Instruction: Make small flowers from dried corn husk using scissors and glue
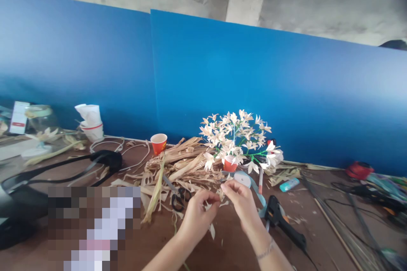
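Note:
My left hand (197,215) and my right hand (242,202) are raised close together over the brown table (229,241), fingers pinched. Between their fingertips sits a small pale piece of dried husk (220,194); its shape is hard to make out. Just beyond the hands stands a bouquet of cream husk flowers (237,137) in a small red cup (229,165). A pile of dried corn husks (178,165) lies left of it, with black-handled scissors (179,198) at its front edge. A black glue gun (281,220) lies right of my right wrist.
A roll of pale tape (243,178) lies behind my right hand. A red paper cup (158,142) and stacked white cups (90,125) stand by the blue wall. A black bag (38,186) fills the left. Thin sticks and black cables (356,216) cover the right.

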